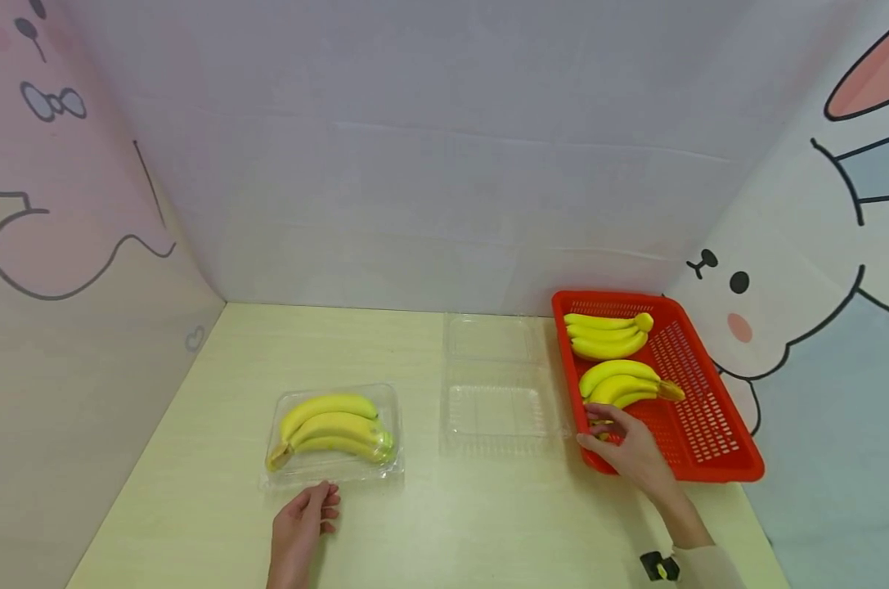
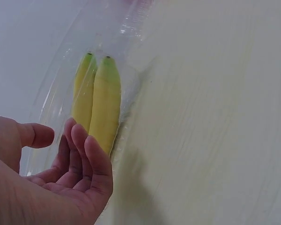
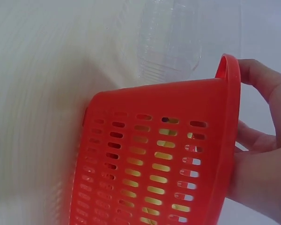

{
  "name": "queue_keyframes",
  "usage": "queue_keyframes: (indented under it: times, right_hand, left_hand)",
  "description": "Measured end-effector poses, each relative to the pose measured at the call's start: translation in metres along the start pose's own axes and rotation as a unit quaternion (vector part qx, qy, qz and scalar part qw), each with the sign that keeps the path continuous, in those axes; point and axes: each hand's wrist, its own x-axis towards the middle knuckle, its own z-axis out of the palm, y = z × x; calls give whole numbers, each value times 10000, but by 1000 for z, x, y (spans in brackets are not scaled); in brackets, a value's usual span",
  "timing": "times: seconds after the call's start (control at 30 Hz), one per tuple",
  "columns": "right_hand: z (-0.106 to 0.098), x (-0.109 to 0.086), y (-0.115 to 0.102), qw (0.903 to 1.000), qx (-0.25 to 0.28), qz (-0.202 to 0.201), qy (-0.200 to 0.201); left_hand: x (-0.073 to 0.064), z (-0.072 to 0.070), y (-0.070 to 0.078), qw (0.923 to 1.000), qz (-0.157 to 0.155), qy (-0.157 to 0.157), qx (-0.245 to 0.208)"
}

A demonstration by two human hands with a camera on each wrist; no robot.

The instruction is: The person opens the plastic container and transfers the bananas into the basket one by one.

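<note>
My left hand (image 1: 304, 523) is just in front of a clear plastic clamshell box (image 1: 325, 473) with a bunch of bananas (image 1: 334, 425) inside. In the left wrist view its fingers (image 2: 98, 159) curl loosely, thumb apart, holding nothing. My right hand (image 1: 631, 450) reaches over the near left corner of a red plastic basket (image 1: 709, 352), thumb at the rim. Two banana bunches (image 1: 609, 335) lie deeper in the basket, and some yellow shows under the hand. In the right wrist view the basket's wall hides the fingertips; I cannot tell whether they hold anything.
A second clear clamshell box (image 1: 496, 409) lies unfolded on the table between the hands, its right edge beside the basket. A small black object (image 1: 659, 566) is at the right wrist. Printed cloth walls (image 1: 444, 204) enclose the table at the back and sides.
</note>
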Motion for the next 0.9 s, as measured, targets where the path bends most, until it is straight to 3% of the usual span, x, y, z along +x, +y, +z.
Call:
queue_keyframes:
  times: [0.3, 0.6, 0.9]
  right_hand:
    - [2, 0, -5, 9967, -225, -466, 618]
    - [11, -5, -13, 9869, -393, -1041, 1166]
    - [24, -7, -21, 9801, -334, -1530, 1222]
  left_hand:
    - [-4, -5, 2, 9998, 49, 19, 185]
    - [-9, -11, 7, 9987, 273, 111, 426]
    - [-10, -22, 12, 9972, 378, 242, 592]
